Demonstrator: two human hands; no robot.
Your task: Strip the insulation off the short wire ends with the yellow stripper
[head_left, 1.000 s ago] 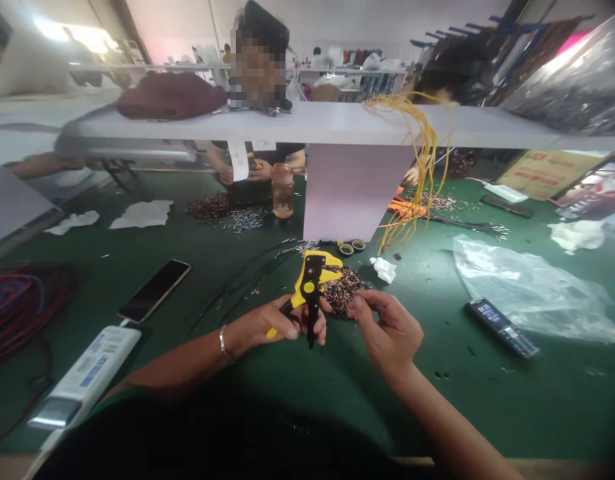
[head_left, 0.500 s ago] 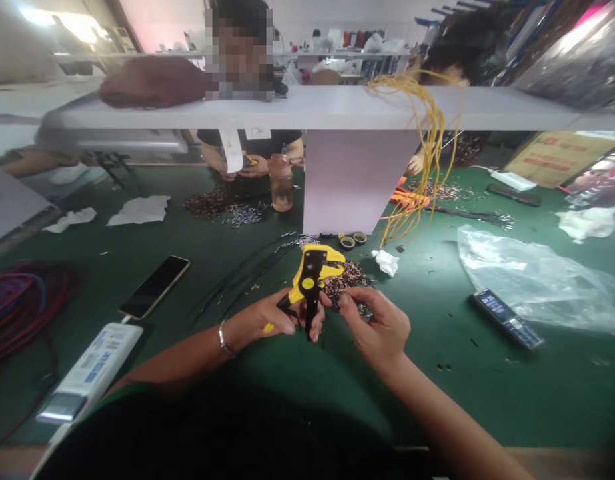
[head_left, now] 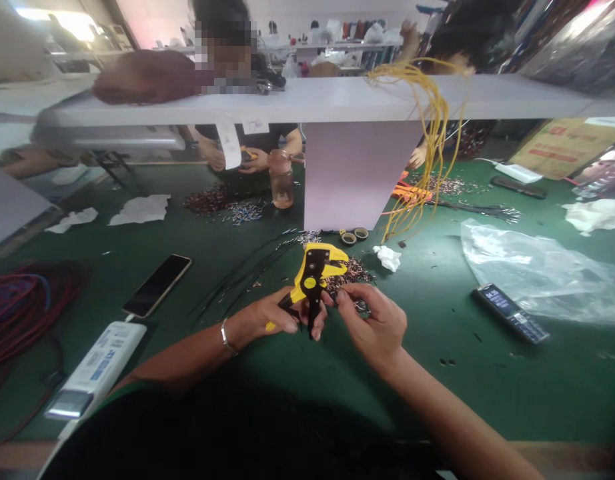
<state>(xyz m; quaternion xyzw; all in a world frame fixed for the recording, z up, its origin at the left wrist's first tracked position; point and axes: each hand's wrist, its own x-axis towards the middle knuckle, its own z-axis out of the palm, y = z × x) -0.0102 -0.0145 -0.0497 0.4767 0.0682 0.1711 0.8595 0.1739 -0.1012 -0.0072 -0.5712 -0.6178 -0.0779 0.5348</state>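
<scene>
My left hand point(head_left: 287, 313) is wrapped round the handles of a yellow and black wire stripper point(head_left: 311, 283), its head tilted up over the green table point(head_left: 307, 393). Just right of the tool, my right hand point(head_left: 371, 320) is closed in a pinch, its fingertips near my left fingers. Whatever lies between those fingertips is too small to make out. Behind both hands is a pile of short copper-coloured pieces point(head_left: 355, 270). Long dark wires point(head_left: 237, 267) lie on the table to the left of the tool.
A smartphone point(head_left: 157, 285), a white power strip point(head_left: 97, 370) and red cable coils point(head_left: 27, 313) lie left. To the right are a keypad phone point(head_left: 510, 312) and plastic bag point(head_left: 547, 273). Yellow wires point(head_left: 432, 133) hang from the shelf point(head_left: 327, 100); people sit beyond, near a bottle point(head_left: 281, 180).
The camera view has shifted slightly. My left hand still holds the wire stripper, and my right hand's pinch sits marginally closer to it.
</scene>
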